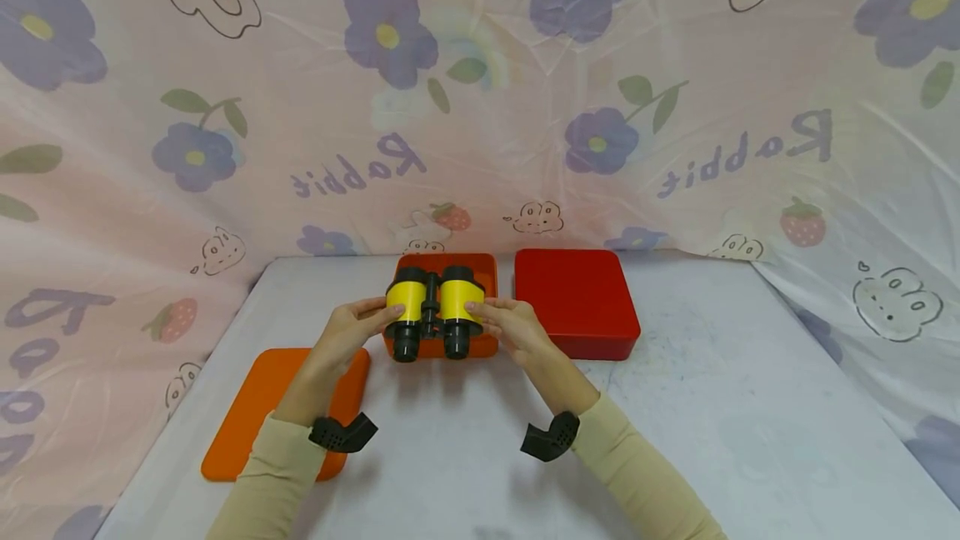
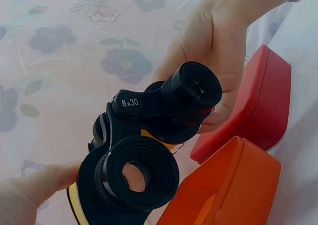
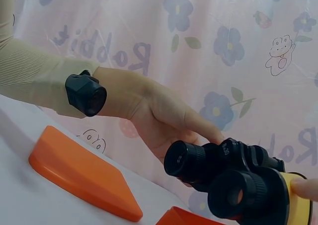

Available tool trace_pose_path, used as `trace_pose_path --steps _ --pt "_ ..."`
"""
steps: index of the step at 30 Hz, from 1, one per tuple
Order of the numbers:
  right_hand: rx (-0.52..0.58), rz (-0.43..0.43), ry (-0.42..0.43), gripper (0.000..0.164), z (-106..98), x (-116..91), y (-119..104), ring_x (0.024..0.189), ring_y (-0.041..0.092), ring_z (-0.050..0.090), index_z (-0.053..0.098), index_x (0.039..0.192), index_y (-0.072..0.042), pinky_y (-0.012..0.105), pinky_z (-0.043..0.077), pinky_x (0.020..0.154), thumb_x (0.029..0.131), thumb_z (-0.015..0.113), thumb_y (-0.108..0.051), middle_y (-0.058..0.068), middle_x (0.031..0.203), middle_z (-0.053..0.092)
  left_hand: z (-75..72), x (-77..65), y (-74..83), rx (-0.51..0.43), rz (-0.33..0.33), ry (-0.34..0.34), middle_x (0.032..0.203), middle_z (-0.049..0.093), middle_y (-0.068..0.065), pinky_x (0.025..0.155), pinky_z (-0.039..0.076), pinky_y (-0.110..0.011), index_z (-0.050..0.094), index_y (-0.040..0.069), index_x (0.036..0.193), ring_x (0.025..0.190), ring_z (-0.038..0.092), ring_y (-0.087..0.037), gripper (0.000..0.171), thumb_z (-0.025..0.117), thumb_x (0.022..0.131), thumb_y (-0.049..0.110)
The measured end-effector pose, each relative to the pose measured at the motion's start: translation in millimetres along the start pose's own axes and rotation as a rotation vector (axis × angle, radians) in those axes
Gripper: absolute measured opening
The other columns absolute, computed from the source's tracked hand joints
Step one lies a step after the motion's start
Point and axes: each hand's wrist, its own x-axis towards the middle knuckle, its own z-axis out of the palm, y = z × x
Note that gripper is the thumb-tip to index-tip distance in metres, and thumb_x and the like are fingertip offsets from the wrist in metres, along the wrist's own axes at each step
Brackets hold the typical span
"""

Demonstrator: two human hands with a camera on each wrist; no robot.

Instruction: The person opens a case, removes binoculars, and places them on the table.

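Yellow and black binoculars [image 1: 461, 300] are held up between both hands, over an open orange box [image 1: 486, 269]. My left hand [image 1: 351, 327] grips the left barrel, its thumb on the yellow casing. On the other side my right hand [image 1: 517, 327] grips the right barrel, thumb likewise on the yellow part. The black eyepieces [image 2: 198, 83] point toward me, and "8x30" reads on the hinge cap in the left wrist view. In the right wrist view, the left hand [image 3: 166, 115] wraps the far barrel, with some fingers hidden behind it.
Right of the orange box stands a closed red box [image 1: 573, 298]. An orange lid [image 1: 247, 407] lies on the white table [image 1: 450, 465] at the left, partly under my left forearm. A patterned cloth [image 1: 480, 107] hangs behind and at the sides.
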Motion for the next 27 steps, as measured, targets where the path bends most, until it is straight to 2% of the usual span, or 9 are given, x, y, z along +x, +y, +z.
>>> trace_pose_path --steps 11,18,25,27 --pt "-0.009 0.031 0.025 0.057 0 -1 6 0.108 0.024 0.056 0.05 0.133 0.003 0.037 0.045 0.111 0.088 0.071 -0.025 0.016 0.132 0.056 0.8 -5.7 -4.3 -0.008 -0.004 -0.012 0.153 0.038 -0.022 0.122 0.018 -0.057 0.031 -0.001 0.149 0.136 0.044 -0.04 0.076 0.061 0.093 0.041" --pt "-0.044 0.024 0.011 0.054 -2 -2 12 0.102 0.023 0.056 0.052 0.129 0.003 0.037 0.047 0.108 0.088 0.07 -0.027 0.015 0.125 0.058 2.4 -7.6 -8.2 0.001 -0.018 -0.01 0.15 0.042 -0.023 0.122 0.018 -0.059 0.032 -0.001 0.148 0.134 0.045 -0.041 0.076 0.061 0.092 0.043" --pt "-0.069 0.015 0.005 0.051 -3 -3 20 0.087 0.017 0.055 0.056 0.124 0.005 0.021 0.049 0.081 0.087 0.071 -0.026 0.009 0.107 0.061 3.2 -9.6 -13.5 0.006 -0.019 -0.011 0.147 0.045 -0.024 0.122 0.021 -0.057 0.032 -0.002 0.148 0.135 0.046 -0.04 0.077 0.061 0.092 0.043" --pt "-0.067 0.015 -0.002 0.052 -4 -4 22 0.084 0.016 0.054 0.056 0.125 0.005 0.02 0.049 0.079 0.086 0.072 -0.025 0.008 0.105 0.061 3.8 -11.1 -14.7 0.012 -0.02 -0.011 0.147 0.046 -0.024 0.122 0.021 -0.057 0.032 -0.002 0.148 0.134 0.046 -0.04 0.077 0.061 0.092 0.043"
